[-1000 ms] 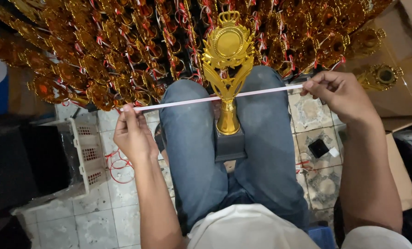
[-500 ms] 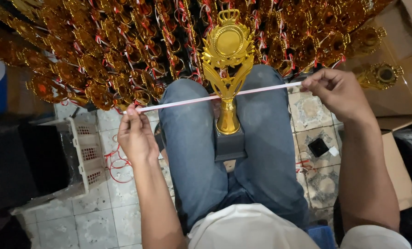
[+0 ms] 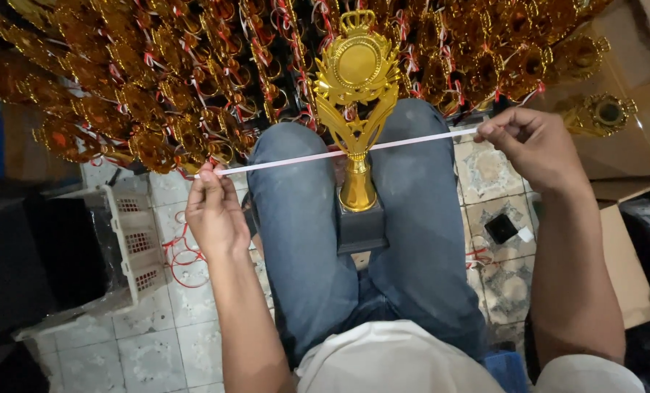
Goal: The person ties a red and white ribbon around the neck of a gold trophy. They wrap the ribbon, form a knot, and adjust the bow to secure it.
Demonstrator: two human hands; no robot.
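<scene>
Gold trophy (image 3: 357, 109): upright on a dark base, clamped between the person's knees. White ribbon (image 3: 339, 153): stretched taut across the trophy's stem, left hand (image 3: 214, 211) pinching one end, right hand (image 3: 532, 145) pinching the other. Heap of gold trophies (image 3: 157, 80): on the floor behind it.

Single head-worn view, looking steeply down — close over lap, tiled floor (image 3: 150, 342)

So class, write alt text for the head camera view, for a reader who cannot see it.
A seated person stretches a thin white ribbon taut between the left hand and right hand, across a gold trophy held upright between their knees. Rows of similar gold trophies fill the tiled floor ahead, with a white plastic basket at left.
</scene>
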